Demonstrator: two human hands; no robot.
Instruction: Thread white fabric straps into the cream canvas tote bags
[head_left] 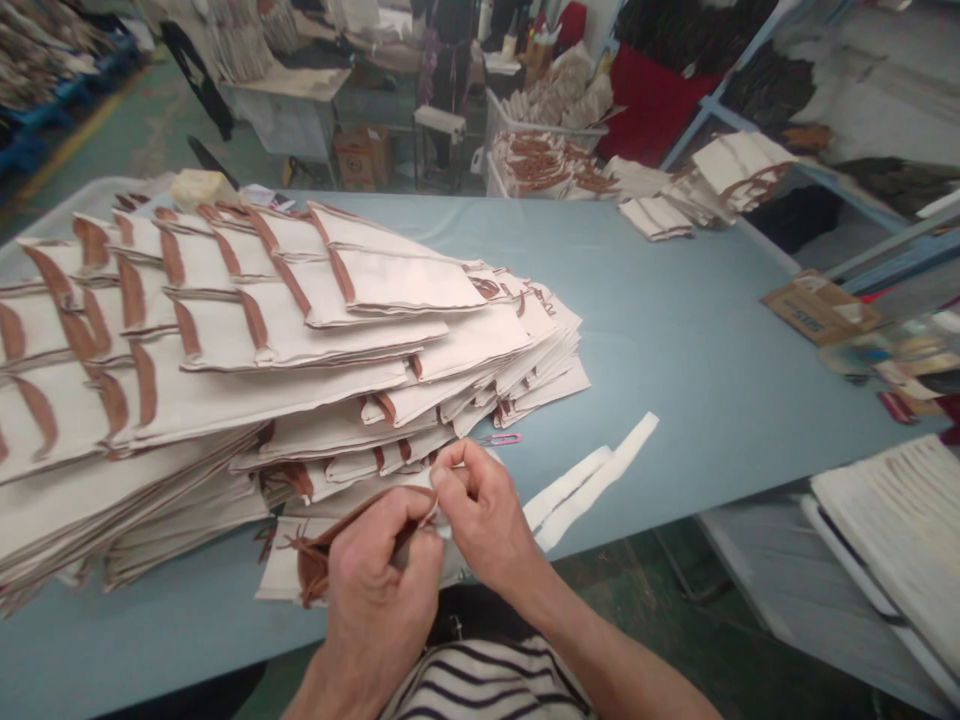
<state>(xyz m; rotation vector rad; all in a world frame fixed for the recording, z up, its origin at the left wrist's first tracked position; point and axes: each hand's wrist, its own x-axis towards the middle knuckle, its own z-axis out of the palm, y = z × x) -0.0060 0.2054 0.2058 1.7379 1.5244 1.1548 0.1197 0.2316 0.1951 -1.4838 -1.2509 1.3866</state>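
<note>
My left hand (379,585) is closed around the brown leather handle (315,565) of a cream canvas bag (281,575) that lies at the near edge of the blue table (675,330). My right hand (480,510) pinches the bag's top edge beside the left hand, fingers pressed together. Just beyond the hands rises a big fanned stack of the same cream bags with brown straps (247,340). A small pink thread snip (501,439) lies on the table right behind my right hand.
Two white fabric strips (592,475) lie to the right of my hands. Folded bags (656,215) and a crate of more bags (544,160) sit at the far edge. A flat cardboard box (817,305) and white stacked material (900,530) are at the right.
</note>
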